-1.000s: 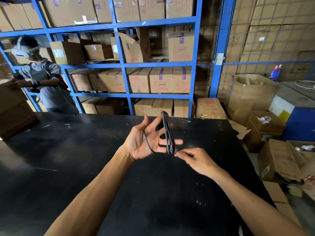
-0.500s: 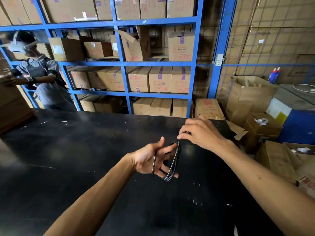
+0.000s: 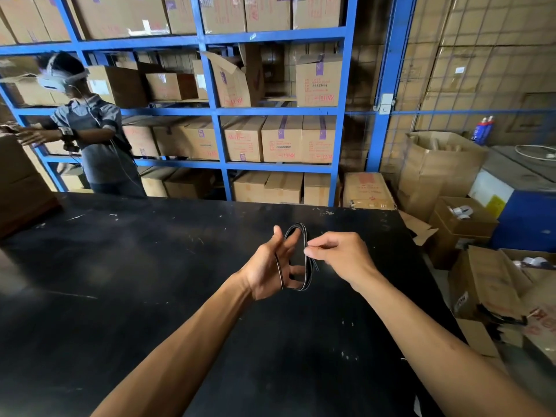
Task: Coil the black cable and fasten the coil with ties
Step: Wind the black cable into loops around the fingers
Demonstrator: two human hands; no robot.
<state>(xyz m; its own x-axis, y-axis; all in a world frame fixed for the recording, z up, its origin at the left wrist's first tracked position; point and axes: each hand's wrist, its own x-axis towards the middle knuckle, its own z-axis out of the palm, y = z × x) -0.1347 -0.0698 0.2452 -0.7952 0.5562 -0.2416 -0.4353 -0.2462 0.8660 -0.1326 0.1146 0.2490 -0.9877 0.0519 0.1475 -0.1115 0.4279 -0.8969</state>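
The black cable (image 3: 307, 267) is wound in an upright oval coil of several turns around my left hand (image 3: 270, 266), held above the black table (image 3: 150, 281). The coil loops over my raised fingers and under my palm. My right hand (image 3: 340, 254) is just right of the coil, thumb and forefinger pinched on the cable at the coil's right side, where a short loose end sticks out. No ties are visible.
A brown box (image 3: 21, 188) sits on the table's far left. A person wearing a headset (image 3: 90, 136) stands behind the table by blue shelving (image 3: 216, 112) full of cartons. Open cardboard boxes (image 3: 487, 284) crowd the floor past the table's right edge.
My right hand came down from above the coil to its right side, pinching the cable. My left hand tilted upright with the coil around it.
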